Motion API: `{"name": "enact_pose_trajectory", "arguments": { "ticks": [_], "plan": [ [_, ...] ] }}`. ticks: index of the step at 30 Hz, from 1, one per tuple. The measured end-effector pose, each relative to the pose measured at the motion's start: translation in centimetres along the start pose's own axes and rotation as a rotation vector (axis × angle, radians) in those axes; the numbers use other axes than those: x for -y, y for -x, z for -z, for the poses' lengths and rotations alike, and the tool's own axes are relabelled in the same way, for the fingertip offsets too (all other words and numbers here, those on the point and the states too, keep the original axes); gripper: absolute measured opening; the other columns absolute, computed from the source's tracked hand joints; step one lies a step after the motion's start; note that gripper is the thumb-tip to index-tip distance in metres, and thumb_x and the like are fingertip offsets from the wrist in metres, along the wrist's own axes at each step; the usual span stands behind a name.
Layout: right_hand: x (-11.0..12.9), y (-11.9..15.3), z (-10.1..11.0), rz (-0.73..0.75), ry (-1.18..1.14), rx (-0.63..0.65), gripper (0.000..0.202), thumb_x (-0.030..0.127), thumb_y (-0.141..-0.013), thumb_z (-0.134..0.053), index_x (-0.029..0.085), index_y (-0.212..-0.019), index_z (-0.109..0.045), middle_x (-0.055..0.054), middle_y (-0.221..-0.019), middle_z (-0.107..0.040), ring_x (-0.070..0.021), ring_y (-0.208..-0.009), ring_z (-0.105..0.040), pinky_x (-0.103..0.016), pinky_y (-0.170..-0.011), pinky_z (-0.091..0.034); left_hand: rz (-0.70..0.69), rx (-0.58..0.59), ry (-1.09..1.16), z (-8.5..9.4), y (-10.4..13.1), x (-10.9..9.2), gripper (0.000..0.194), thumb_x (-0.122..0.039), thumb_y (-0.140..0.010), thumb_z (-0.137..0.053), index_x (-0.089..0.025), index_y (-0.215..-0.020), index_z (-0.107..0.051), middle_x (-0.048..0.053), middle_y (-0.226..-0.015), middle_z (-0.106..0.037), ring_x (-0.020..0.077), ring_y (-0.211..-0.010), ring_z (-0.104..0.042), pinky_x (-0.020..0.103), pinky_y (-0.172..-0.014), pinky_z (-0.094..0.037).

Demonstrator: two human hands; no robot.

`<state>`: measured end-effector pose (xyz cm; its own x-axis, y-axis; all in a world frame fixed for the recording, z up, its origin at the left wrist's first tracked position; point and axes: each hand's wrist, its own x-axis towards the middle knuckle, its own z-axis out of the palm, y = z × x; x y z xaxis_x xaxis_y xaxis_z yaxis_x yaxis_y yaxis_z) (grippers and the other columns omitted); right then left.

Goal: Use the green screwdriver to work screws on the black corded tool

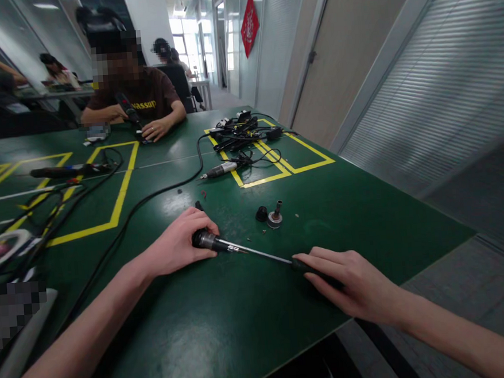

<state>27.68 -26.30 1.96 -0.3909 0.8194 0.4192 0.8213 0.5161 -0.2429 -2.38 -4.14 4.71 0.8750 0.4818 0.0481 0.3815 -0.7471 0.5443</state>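
Observation:
My left hand (190, 239) is closed around a dark, round-bodied tool (204, 239) lying low over the green table. A narrower metal-ended part of that tool points to the right. In my right hand (344, 274) is a screwdriver (272, 258), gripped by its black handle. Its long thin shaft runs left to the front of the dark tool; whether the tip touches it or passes beside it, I cannot tell. Just beyond my hands stand a black cap (261, 213) and a round metal part with an upright stem (275, 217). A tiny screw (263, 232) lies close to them.
A grey-and-black corded tool (221, 170) lies beyond, before a heap of black cables (239, 133). Another dark tool (69, 170) and a tape roll (6, 252) are on the left. Across the table (367, 227), a person (142, 99) handles a black tool.

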Motion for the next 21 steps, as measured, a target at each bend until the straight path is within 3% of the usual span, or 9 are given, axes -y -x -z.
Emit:
{"name": "enact_pose_trajectory", "arguments": {
  "ticks": [4,8,13,21],
  "plan": [
    [-0.2,0.1,0.8,0.019,0.001,-0.009,0.025,0.02,-0.109,-0.05,0.017,-0.128,-0.067,-0.002,-0.088,-0.071,-0.0092,-0.064,-0.064,-0.023,-0.055,-0.045,0.014,0.028,0.001,0.5,0.1,-0.4,0.029,-0.03,-0.081,-0.082,-0.024,-0.109,-0.074,0.005,-0.113,-0.073,0.028,-0.116,-0.058,0.043,-0.107,-0.052],
    [-0.6,0.4,1.3,-0.055,-0.019,-0.083,0.023,0.018,-0.108,-0.053,0.018,-0.127,-0.066,-0.002,-0.088,-0.071,-0.0091,-0.067,-0.067,-0.02,-0.059,-0.049,0.041,0.087,-0.007,1.5,0.2,-0.7,0.038,-0.033,-0.083,-0.08,-0.027,-0.119,-0.076,0.006,-0.121,-0.074,0.0287,-0.118,-0.062,0.045,-0.11,-0.053],
    [-0.9,0.5,0.2,-0.061,0.02,-0.069,0.023,0.021,-0.106,-0.055,0.018,-0.124,-0.07,-0.004,-0.089,-0.074,-0.0122,-0.071,-0.068,-0.023,-0.062,-0.052,-0.006,0.025,-0.08,1.3,-0.3,-0.6,0.044,-0.048,-0.084,-0.082,-0.028,-0.123,-0.078,0.007,-0.122,-0.078,0.0327,-0.121,-0.065,0.052,-0.118,-0.048],
    [-1.1,0.8,-0.5,-0.03,0.039,-0.117,0.025,0.019,-0.106,-0.056,0.017,-0.127,-0.068,-0.006,-0.095,-0.075,-0.0116,-0.074,-0.069,-0.022,-0.064,-0.054,0.012,0.077,-0.161,0.8,-0.8,-1.2,0.029,-0.036,-0.087,-0.075,-0.025,-0.113,-0.081,0.008,-0.116,-0.079,0.0303,-0.113,-0.07,0.049,-0.115,-0.05]
  ]
}}
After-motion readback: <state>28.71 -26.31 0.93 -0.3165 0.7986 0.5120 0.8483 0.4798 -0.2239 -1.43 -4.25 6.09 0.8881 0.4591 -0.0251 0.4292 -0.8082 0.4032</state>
